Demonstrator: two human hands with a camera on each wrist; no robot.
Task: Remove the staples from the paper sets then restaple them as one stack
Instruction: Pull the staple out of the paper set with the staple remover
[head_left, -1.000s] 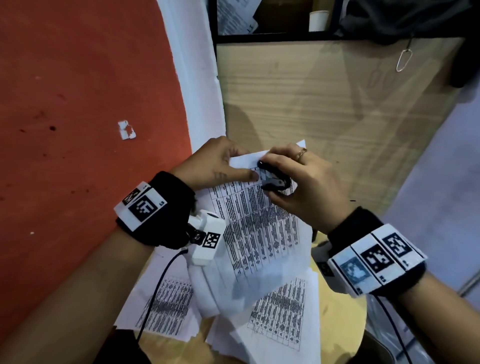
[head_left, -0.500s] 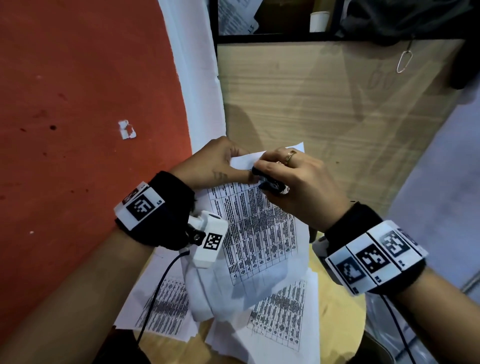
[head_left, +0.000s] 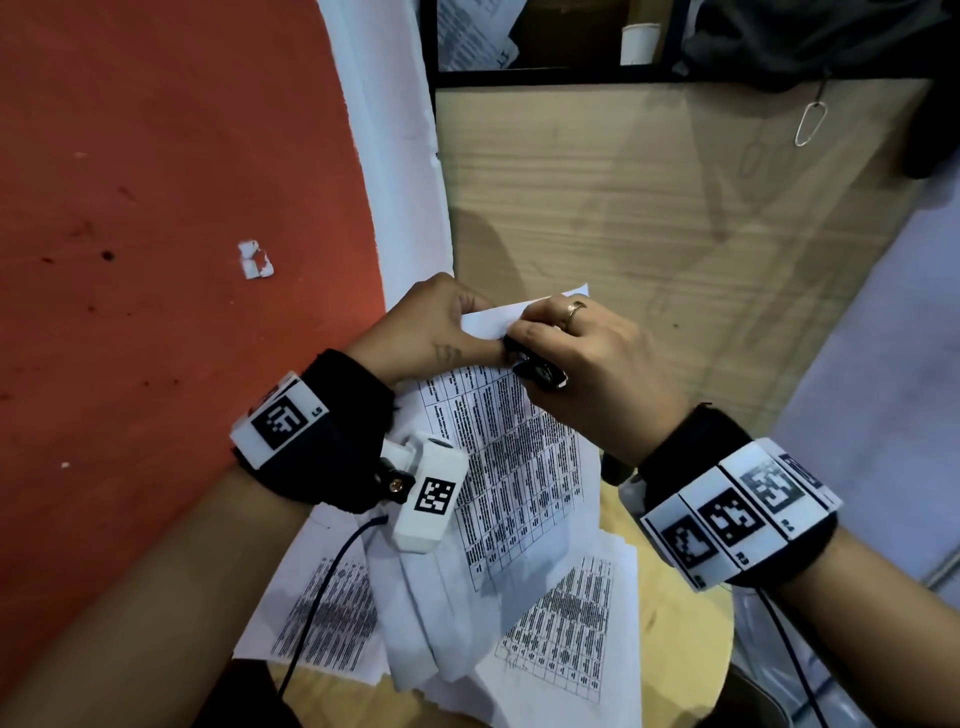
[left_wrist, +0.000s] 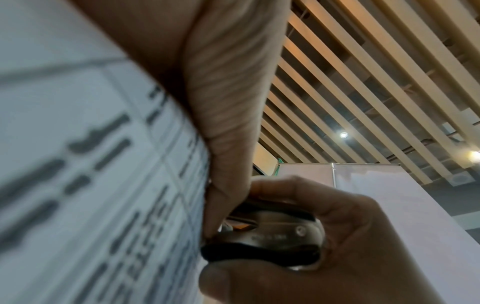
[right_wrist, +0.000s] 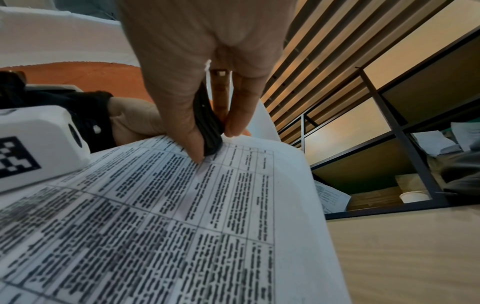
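One paper set is lifted off the bench at its top corner, other printed sheets lying loose beneath it. I judge we are mid-removal: no stapler in sight, restapling not begun. My right hand squeezes the black staple remover narrow against that corner; I cannot see the staple itself. My left hand pinches the paper's edge beside it, thumb on top.
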